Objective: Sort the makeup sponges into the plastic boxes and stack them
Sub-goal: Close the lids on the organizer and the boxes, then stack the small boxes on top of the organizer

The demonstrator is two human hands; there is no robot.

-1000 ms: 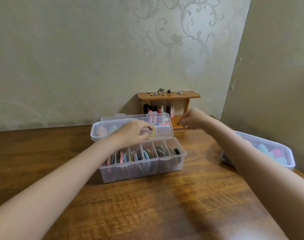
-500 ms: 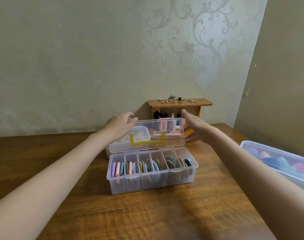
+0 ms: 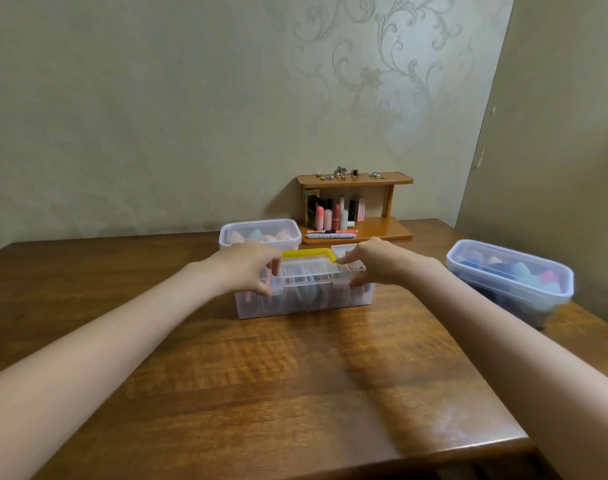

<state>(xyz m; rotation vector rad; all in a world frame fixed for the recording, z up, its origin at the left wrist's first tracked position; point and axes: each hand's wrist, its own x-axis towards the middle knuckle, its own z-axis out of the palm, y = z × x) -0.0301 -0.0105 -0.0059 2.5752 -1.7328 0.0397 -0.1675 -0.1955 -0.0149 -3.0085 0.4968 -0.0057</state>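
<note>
The compartment box (image 3: 304, 299) stands at the middle of the desk (image 3: 261, 393), lid down, yellow handle (image 3: 309, 253) lying flat on the lid. Flat makeup sponges (image 3: 309, 294) show dimly through its clear front wall, standing on edge in the compartments.

The step in hand appears to be fastening the 2 front latches.

1. The left hand (image 3: 250, 268) sits over the left latch (image 3: 274, 285); its fingers (image 3: 273, 271) are curled, with thumb and fingertips pinching the latch and the lid edge.
2. The right hand (image 3: 371, 263) sits over the right latch (image 3: 340, 283), thumb under and fingertips on the lid, likewise pinching.
3. Press both latches together, evenly, so the lid does not lift at 1 end. Thumbs should push toward the box wall while the fingers hold the lid down.
4. Check that no sponge edge is trapped under the rim; whether one is cannot be told through the blurred plastic.
5. Keep the handle flat, since another box may need to stack on top.

A lidded box of wedge sponges (image 3: 260, 234) stands just beyond, far left. Another lidded box (image 3: 510, 282) holding mixed sponges stands well apart at the right desk edge.
</note>
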